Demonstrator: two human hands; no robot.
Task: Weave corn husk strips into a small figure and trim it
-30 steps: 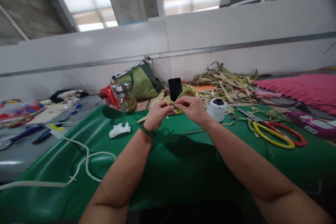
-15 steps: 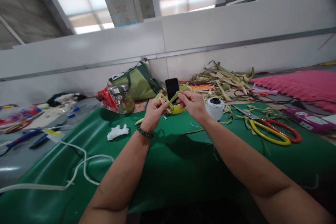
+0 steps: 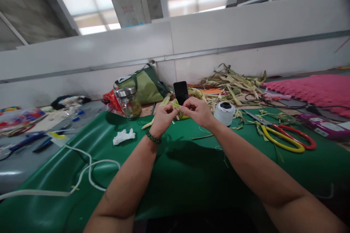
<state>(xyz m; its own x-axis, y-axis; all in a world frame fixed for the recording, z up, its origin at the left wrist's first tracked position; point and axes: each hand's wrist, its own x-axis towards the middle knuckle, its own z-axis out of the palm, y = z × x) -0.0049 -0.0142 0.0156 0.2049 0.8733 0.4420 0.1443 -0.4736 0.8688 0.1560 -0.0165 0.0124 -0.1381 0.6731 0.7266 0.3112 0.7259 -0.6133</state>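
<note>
My left hand (image 3: 163,116), with a green bead bracelet (image 3: 153,137) at its wrist, pinches a pale green strip of corn husk (image 3: 175,105). My right hand (image 3: 199,111) is closed on the same husk, its fingertips meeting those of the left. Part of the husk is hidden behind the fingers. Just beyond the hands a black phone (image 3: 181,91) stands upright. To the right of my right hand is a white spool of thread (image 3: 224,114), and a thin green stem (image 3: 202,136) lies below it on the green mat (image 3: 191,182).
Large scissors (image 3: 284,136) with yellow and red handles lie at right, beside a purple box (image 3: 321,125). Behind them is a pile of dry husks (image 3: 235,82). A lidded glass jar (image 3: 129,103), crumpled white tissue (image 3: 124,137) and white cable (image 3: 90,169) are on the left.
My right hand has moved left and closer to my left hand. The husk strip that stuck out above the right fingers is now mostly hidden between the hands.
</note>
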